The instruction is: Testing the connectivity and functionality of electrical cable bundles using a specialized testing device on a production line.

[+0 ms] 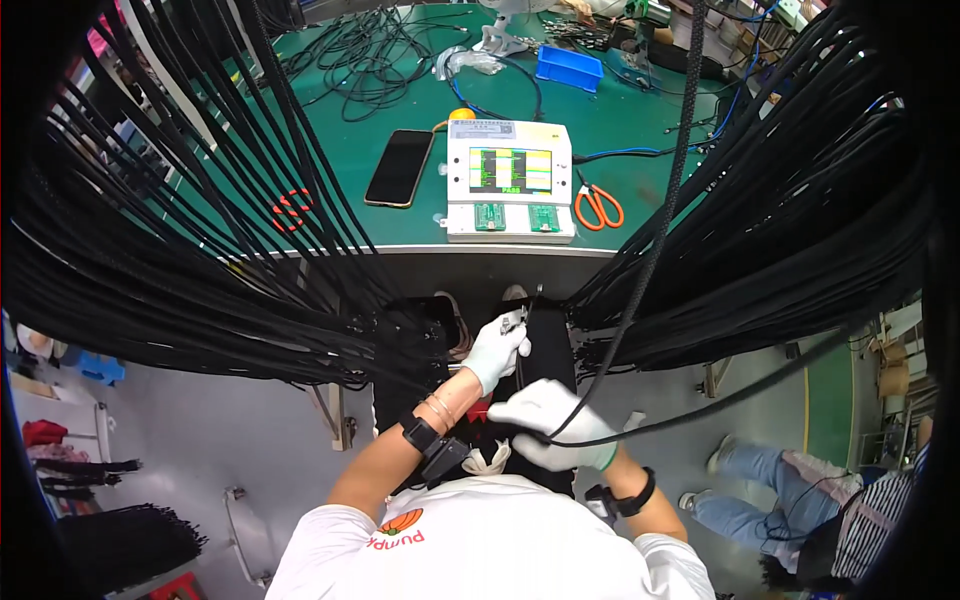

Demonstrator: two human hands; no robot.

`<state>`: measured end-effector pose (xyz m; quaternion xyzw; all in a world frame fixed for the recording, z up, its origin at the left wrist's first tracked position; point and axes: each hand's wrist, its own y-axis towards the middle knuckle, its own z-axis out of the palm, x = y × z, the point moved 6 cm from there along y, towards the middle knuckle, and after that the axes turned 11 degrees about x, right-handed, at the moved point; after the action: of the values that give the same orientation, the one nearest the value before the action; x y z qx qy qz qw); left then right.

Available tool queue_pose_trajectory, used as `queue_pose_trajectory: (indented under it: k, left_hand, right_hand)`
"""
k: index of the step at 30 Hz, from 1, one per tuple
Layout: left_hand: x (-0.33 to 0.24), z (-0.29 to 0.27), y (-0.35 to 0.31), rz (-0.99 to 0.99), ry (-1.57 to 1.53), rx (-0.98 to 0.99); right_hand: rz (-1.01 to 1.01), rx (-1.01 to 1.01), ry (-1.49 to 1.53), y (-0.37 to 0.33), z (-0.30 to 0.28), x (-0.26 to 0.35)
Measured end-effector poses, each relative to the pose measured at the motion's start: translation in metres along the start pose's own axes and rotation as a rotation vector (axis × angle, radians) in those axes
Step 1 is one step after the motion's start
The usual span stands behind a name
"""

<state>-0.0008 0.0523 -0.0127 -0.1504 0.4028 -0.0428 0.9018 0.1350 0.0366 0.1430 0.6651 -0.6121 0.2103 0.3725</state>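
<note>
My left hand (496, 352), in a white glove, is closed around a small bundle of cable ends with metal connectors (513, 322) above my lap. A thin tip with a bright end stands up just beyond its fingers. Nearer my body, my right hand (552, 422), also gloved and slightly blurred, grips a black cable (660, 432). That cable runs off to the right, and a braided black cable (655, 250) drops from above toward the same hand. The glove hides exactly how the cables lie in it.
Thick bundles of black cables hang at left (200, 300) and right (760, 260). On the green table (400, 235) are a white tester with a screen (510, 185), a phone (400, 168), orange-handled scissors (600, 207) and a blue bin (570, 70). Another person's legs (760, 500) show at right.
</note>
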Motion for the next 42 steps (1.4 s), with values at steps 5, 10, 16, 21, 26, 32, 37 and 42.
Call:
queue_pose_trajectory:
  k: [5, 10, 16, 21, 26, 32, 37, 42]
  left_hand:
    - [-0.035, 0.027, -0.021, 0.319, 0.311, 0.043]
    - [-0.046, 0.042, -0.033, 0.331, 0.451, 0.067]
    - [-0.068, 0.034, -0.036, 0.331, 0.419, -0.036]
    - [-0.089, 0.026, -0.024, 0.399, 0.297, -0.109]
    - [-0.106, 0.019, -0.016, 0.362, 0.111, -0.138]
    - [-0.104, 0.020, -0.015, 0.353, 0.040, -0.120]
    - [-0.096, 0.016, -0.014, 0.354, 0.210, -0.112]
    - [-0.100, 0.020, -0.016, 0.469, 0.125, -0.080]
  right_hand:
    - [0.512, -0.374, -0.156, -0.009, -0.038, -0.081]
    - [0.453, -0.621, 0.932, 0.018, -0.035, -0.152]
    - [0.186, -0.609, 1.121, 0.051, -0.040, -0.142]
    - [0.064, -0.643, 1.081, 0.066, -0.051, -0.129]
    - [-0.022, -0.575, 1.115, 0.078, -0.060, -0.124]
    - [0.163, -0.608, 1.036, 0.080, -0.060, -0.124]
    - [0.410, -0.645, 0.816, 0.084, -0.058, -0.126]
    - [0.152, -0.605, 1.092, 0.099, -0.063, -0.119]
